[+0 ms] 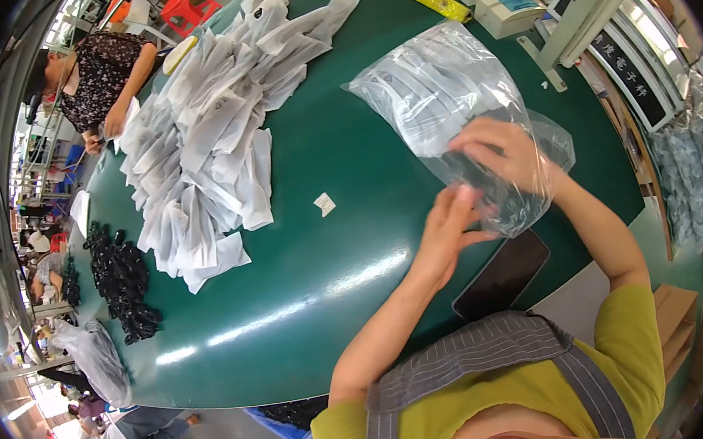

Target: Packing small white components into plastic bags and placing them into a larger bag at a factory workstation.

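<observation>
A large clear plastic bag (pixel 448 85) lies on the green table, filled with a row of flat white sleeves. My right hand (pixel 509 155) is at the loose end of the bag, its fingers bent on the film. Just below and to the left, my left hand (pixel 446 232) reaches to the edge of the same loose end, thumb and fingers apart. Crumpled film hangs between the hands, and glare blurs where it folds. Beside my left hand lies a dark phone (pixel 503 275).
A big heap of white sleeves (pixel 209 123) covers the table's left part, with black cables (pixel 119 282) in front of it. A small white scrap (pixel 324 204) sits mid-table. At the far right stands a pale device (pixel 509 9). Across the left edge, another person (pixel 109 78) is working.
</observation>
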`<state>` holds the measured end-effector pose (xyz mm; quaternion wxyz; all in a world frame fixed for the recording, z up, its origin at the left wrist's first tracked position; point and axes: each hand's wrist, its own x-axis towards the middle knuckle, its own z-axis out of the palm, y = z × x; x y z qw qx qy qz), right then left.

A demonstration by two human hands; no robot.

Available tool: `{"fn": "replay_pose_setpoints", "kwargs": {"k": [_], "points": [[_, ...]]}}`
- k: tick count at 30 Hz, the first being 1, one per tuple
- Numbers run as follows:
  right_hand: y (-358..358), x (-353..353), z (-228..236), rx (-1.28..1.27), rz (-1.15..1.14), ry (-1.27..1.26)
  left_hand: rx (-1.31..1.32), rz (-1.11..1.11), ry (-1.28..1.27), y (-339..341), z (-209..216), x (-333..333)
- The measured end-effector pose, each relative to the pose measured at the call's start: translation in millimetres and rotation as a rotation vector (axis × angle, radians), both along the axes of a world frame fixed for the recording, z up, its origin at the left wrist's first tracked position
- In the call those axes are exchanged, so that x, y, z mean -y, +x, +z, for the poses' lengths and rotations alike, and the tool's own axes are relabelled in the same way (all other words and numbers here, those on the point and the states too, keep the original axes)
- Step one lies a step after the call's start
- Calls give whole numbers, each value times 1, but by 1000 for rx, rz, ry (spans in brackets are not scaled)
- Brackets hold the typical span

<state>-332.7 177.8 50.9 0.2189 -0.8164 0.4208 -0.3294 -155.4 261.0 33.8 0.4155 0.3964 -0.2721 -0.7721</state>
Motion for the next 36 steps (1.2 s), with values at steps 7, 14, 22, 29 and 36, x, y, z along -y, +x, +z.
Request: {"fn": "replay_pose_setpoints", "kwargs": {"k": [7, 14, 22, 29, 36], "points": [[24, 81, -29, 219, 472, 716, -32, -152, -297, -14, -17, 16], [56, 96, -45, 264, 328, 503, 377, -271, -396, 86, 18, 17], [8, -40, 63, -508, 202, 167, 2242, 493, -803, 417, -7, 67], [112, -61, 107, 74, 563, 112, 2242, 361, -832, 382, -16, 60], [268, -62, -21, -107, 706, -221, 2297, 341, -845, 305, -16, -3]]}}
